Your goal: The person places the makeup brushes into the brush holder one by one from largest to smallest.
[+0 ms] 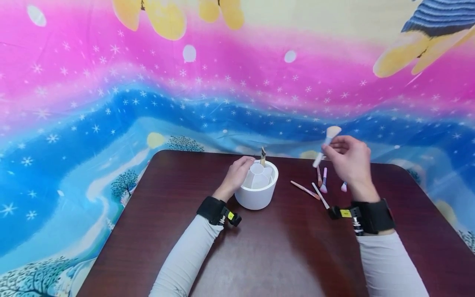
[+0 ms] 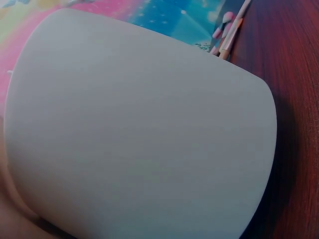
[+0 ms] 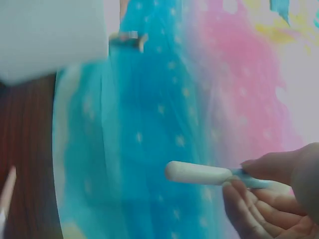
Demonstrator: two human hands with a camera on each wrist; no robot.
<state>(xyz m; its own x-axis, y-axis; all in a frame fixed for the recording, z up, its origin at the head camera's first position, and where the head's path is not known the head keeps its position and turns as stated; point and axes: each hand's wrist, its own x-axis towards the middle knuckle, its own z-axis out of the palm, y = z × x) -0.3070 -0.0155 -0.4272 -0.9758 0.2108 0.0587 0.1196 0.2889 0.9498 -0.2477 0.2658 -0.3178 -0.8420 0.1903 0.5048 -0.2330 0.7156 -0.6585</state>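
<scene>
A white round brush holder with inner dividers stands on the table, one brush upright inside. My left hand holds the holder's rim on its left side; the holder wall fills most of the left wrist view, hiding the fingers. Raised above the table's right back part, my right hand pinches a makeup brush between thumb and fingers. Its pale bristles point up, and its white handle points down toward the holder side.
Between the holder and my right arm lie several loose brushes, among them a pink-handled brush, a white-handled brush and a purple-pink brush. A pink-tipped brush lies by my right wrist. Behind the dark wooden table hangs a patterned cloth.
</scene>
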